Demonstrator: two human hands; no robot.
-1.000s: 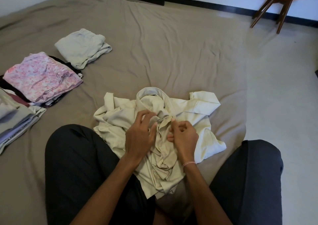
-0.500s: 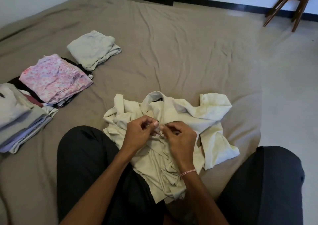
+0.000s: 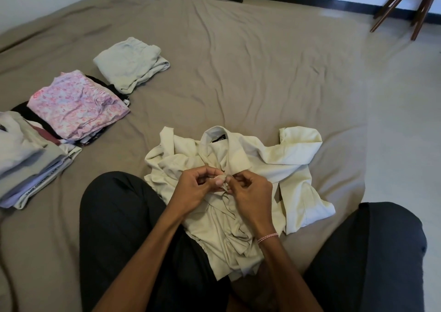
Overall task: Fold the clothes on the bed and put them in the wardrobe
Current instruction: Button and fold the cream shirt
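1. Since a moment ago, your two hands have come up and close together. The collar now lies open, so its black label shows.
2. Your left hand pinches a small bit of the cream shirt with curled fingers and thumb.
3. Your right hand pinches the same bit from the other side. The two hands almost touch.
4. The cream shirt lies crumpled on the bed between your knees, at 6 o'clock from the bed's middle. Its collar points to 12 o'clock and one sleeve sticks out to 3 o'clock.
5. A red and white string goes round your right wrist.
6. At 9 o'clock, a folded pink flowery piece sits on top of some dark clothes. A grey and white pile lies just beside it at 8 o'clock.
7. A pale green folded piece lies near them at 10 o'clock.
8. Brown chair legs stand on the floor at 1 o'clock.
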